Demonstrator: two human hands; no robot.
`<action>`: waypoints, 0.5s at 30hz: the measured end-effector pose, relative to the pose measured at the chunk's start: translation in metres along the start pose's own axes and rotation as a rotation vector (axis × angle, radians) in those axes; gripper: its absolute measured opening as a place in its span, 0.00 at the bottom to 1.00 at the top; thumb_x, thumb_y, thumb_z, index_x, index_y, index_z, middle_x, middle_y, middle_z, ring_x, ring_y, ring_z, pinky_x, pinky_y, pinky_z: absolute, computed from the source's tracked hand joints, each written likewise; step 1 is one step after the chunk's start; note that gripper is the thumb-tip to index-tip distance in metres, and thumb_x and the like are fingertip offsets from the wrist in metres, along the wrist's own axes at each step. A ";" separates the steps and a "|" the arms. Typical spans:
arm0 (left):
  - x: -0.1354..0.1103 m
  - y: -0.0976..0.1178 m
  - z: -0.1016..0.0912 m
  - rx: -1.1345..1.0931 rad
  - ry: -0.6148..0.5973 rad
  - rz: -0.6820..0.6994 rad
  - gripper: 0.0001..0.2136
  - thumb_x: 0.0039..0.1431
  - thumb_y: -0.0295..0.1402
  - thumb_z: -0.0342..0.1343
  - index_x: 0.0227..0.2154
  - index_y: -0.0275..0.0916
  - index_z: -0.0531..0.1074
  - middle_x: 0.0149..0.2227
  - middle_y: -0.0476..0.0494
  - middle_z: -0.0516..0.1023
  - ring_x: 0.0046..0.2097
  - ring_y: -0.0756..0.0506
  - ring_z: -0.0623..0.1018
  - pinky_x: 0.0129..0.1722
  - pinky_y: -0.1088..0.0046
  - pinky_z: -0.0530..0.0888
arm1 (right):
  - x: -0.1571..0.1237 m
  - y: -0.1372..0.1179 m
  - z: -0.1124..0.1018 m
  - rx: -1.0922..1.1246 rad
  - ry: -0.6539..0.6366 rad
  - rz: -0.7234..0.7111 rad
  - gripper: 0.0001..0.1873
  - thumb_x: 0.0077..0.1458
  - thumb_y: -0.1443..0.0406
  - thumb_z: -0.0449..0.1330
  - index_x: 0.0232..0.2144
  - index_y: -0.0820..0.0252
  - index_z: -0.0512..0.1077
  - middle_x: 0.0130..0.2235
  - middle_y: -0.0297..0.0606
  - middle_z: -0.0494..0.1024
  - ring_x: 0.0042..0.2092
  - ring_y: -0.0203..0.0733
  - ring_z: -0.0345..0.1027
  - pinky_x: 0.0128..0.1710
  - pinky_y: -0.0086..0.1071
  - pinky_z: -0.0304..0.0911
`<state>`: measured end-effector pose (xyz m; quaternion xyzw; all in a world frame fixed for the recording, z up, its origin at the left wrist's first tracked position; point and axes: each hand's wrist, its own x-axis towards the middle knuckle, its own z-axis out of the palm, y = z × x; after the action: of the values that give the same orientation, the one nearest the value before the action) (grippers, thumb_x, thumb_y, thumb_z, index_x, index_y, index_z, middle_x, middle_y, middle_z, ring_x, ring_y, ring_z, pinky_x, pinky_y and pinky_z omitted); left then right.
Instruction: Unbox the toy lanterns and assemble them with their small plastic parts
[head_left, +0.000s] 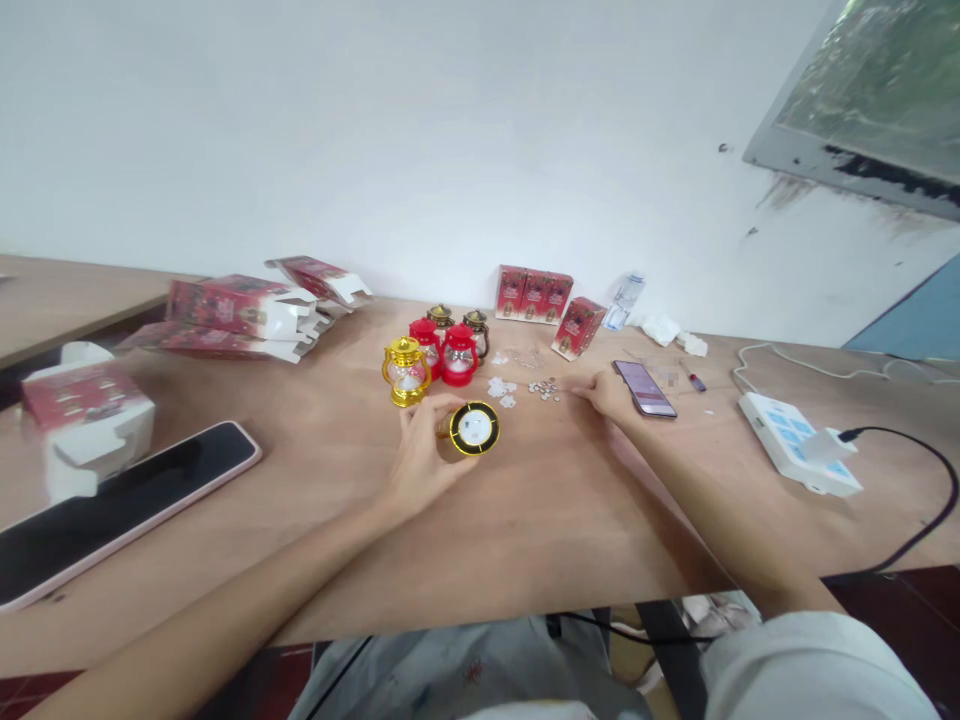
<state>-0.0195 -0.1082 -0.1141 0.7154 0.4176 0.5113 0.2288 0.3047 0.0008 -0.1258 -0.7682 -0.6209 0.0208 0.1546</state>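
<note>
My left hand [426,455] is closed round a small gold lantern [474,428] tipped on its side, its round black base with a white middle facing me. My right hand [606,392] reaches forward across the wooden table [540,520], fingers pinched at a scatter of small button batteries [545,388]; whether it holds one is too small to tell. Just behind stands an upright gold lantern [406,371], with two red lanterns [448,351] and two dark ones [463,322] behind it. Small white bits [501,387] lie beside the batteries.
Red lantern boxes [534,294] stand at the wall, more red boxes [240,310] lie stacked at left. A phone [644,388] lies by my right hand, a large phone [112,505] at near left. A white power strip [795,442] with a black cable sits at right.
</note>
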 end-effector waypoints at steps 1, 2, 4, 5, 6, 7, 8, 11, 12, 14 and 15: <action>0.000 0.000 0.000 0.032 -0.003 0.011 0.24 0.42 0.33 0.64 0.43 0.43 0.63 0.45 0.43 0.71 0.50 0.41 0.70 0.52 0.60 0.63 | -0.001 0.000 0.001 -0.013 0.004 -0.003 0.17 0.50 0.55 0.60 0.19 0.63 0.73 0.23 0.45 0.76 0.27 0.43 0.70 0.26 0.30 0.56; 0.000 0.000 0.000 0.060 -0.003 0.019 0.23 0.42 0.33 0.64 0.43 0.43 0.63 0.45 0.43 0.71 0.50 0.40 0.70 0.52 0.59 0.62 | -0.002 0.000 0.003 -0.023 0.007 -0.010 0.18 0.51 0.55 0.60 0.20 0.63 0.73 0.24 0.45 0.76 0.27 0.44 0.70 0.26 0.30 0.56; 0.000 0.000 0.000 0.092 -0.005 0.031 0.23 0.43 0.33 0.63 0.43 0.43 0.63 0.45 0.43 0.71 0.50 0.40 0.70 0.52 0.60 0.62 | -0.004 0.001 0.003 -0.034 0.007 -0.040 0.17 0.53 0.55 0.58 0.24 0.64 0.75 0.27 0.46 0.78 0.30 0.44 0.71 0.27 0.30 0.57; 0.000 0.000 0.000 0.097 -0.006 0.035 0.23 0.43 0.34 0.63 0.43 0.43 0.62 0.45 0.43 0.71 0.50 0.40 0.70 0.52 0.60 0.62 | -0.004 0.003 0.002 -0.038 0.001 -0.062 0.17 0.54 0.57 0.57 0.26 0.64 0.75 0.29 0.46 0.78 0.31 0.44 0.71 0.28 0.29 0.57; 0.001 0.000 0.000 0.101 -0.005 0.035 0.23 0.43 0.34 0.63 0.43 0.43 0.62 0.46 0.43 0.71 0.50 0.40 0.70 0.51 0.60 0.62 | -0.005 0.004 0.000 -0.042 -0.008 -0.088 0.16 0.56 0.58 0.55 0.28 0.65 0.76 0.30 0.46 0.79 0.32 0.43 0.72 0.28 0.29 0.58; 0.001 0.000 0.000 0.105 -0.004 0.033 0.23 0.43 0.34 0.63 0.43 0.43 0.62 0.46 0.43 0.71 0.50 0.40 0.70 0.51 0.61 0.62 | -0.006 0.006 -0.003 -0.049 -0.020 -0.118 0.15 0.57 0.60 0.54 0.30 0.65 0.76 0.31 0.46 0.79 0.32 0.43 0.72 0.30 0.29 0.58; 0.001 0.000 0.000 0.108 -0.002 0.031 0.24 0.43 0.34 0.63 0.44 0.43 0.62 0.45 0.43 0.71 0.50 0.40 0.70 0.51 0.61 0.62 | -0.006 0.007 -0.007 -0.058 -0.034 -0.154 0.14 0.58 0.62 0.53 0.32 0.66 0.76 0.32 0.46 0.79 0.33 0.42 0.72 0.31 0.28 0.59; 0.001 0.000 0.000 0.104 0.004 0.050 0.23 0.43 0.33 0.63 0.44 0.43 0.63 0.45 0.44 0.71 0.50 0.40 0.70 0.51 0.61 0.62 | -0.006 0.011 -0.019 -0.096 -0.093 -0.295 0.12 0.58 0.66 0.53 0.36 0.64 0.76 0.36 0.44 0.80 0.37 0.40 0.72 0.36 0.27 0.60; 0.001 0.000 0.000 0.103 0.005 0.063 0.23 0.43 0.33 0.63 0.44 0.43 0.63 0.45 0.44 0.71 0.50 0.41 0.70 0.51 0.61 0.62 | -0.006 0.011 -0.022 -0.114 -0.113 -0.347 0.11 0.57 0.67 0.53 0.36 0.64 0.76 0.38 0.43 0.79 0.38 0.40 0.72 0.37 0.27 0.60; 0.001 0.000 0.000 0.115 -0.003 0.081 0.23 0.44 0.32 0.62 0.45 0.43 0.63 0.45 0.43 0.71 0.50 0.40 0.70 0.51 0.61 0.63 | -0.005 0.010 -0.028 -0.160 -0.146 -0.436 0.11 0.57 0.68 0.53 0.37 0.63 0.76 0.40 0.43 0.79 0.41 0.41 0.71 0.40 0.28 0.59; 0.001 0.000 0.000 0.131 -0.007 0.084 0.23 0.44 0.31 0.62 0.45 0.43 0.63 0.45 0.43 0.71 0.50 0.40 0.70 0.51 0.61 0.63 | -0.003 0.009 -0.030 -0.190 -0.160 -0.469 0.11 0.56 0.69 0.53 0.37 0.63 0.76 0.41 0.44 0.79 0.42 0.42 0.71 0.41 0.29 0.59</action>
<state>-0.0195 -0.1078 -0.1136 0.7475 0.4190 0.4895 0.1616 0.3191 -0.0104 -0.1006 -0.6103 -0.7914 -0.0135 0.0329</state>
